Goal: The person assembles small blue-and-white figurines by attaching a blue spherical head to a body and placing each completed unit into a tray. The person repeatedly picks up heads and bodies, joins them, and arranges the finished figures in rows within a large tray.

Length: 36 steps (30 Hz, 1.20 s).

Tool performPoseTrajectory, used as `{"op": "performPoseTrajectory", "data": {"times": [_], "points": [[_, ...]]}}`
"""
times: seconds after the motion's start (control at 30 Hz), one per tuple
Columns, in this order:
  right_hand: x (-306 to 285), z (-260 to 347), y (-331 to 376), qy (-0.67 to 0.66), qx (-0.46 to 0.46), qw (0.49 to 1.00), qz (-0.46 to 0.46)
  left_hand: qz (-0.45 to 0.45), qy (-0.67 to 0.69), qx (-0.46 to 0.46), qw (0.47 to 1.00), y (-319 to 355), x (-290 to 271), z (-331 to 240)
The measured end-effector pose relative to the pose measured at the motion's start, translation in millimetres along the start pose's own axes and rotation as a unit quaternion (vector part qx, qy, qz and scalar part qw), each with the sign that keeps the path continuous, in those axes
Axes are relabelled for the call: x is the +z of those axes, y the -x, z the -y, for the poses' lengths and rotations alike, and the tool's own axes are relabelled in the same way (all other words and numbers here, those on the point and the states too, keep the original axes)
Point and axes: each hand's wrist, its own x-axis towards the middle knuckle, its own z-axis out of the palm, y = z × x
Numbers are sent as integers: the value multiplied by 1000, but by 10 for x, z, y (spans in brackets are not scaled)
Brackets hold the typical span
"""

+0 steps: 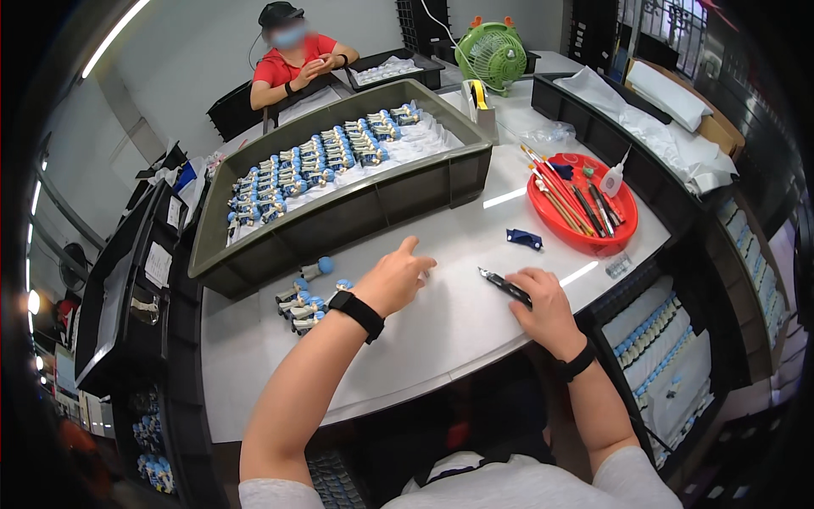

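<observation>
My right hand (544, 307) is closed round the rear of a black utility knife (502, 285), whose metal tip points away to the left, at or just above the white table. My left hand (394, 278) is over the table's middle, fingers apart and index finger stretched out. A small pale spot shows by its fingertips; I cannot make out what it is. Left of that wrist lie several small figurines (292, 297) with blue round heads and pale bodies. A dark blue small part (524, 239) lies beyond the knife.
A grey-green bin (348, 191) holds rows of blue-headed figurines on white wrapping. At right stands a red tray (583, 246) of brushes and pens, with a squeeze bottle (612, 178). Beyond are a tape dispenser (481, 110), a green fan (492, 58) and a person in red (292, 68).
</observation>
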Motion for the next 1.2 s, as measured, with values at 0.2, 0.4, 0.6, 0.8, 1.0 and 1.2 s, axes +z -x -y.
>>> {"op": "performPoseTrajectory", "data": {"times": [0.2,0.4,0.6,0.8,1.0,1.2], "points": [[36,-281,-35,-19,46,998,28,-12,9,-6,1000,-245,232,178],[-60,113,-41,-24,4,998,-64,-31,-16,-116,993,-219,347,-93],[69,402,469,-429,203,879,43,-73,16,-47,996,482,-124,-79],[476,867,391,-481,170,852,117,2,-163,-108,981,1005,-253,303],[590,956,242,-604,216,757,120,-175,459,-188,851,1041,-212,-244],[628,1079,433,-702,293,624,181,-227,714,-244,616,1299,152,-609]]}}
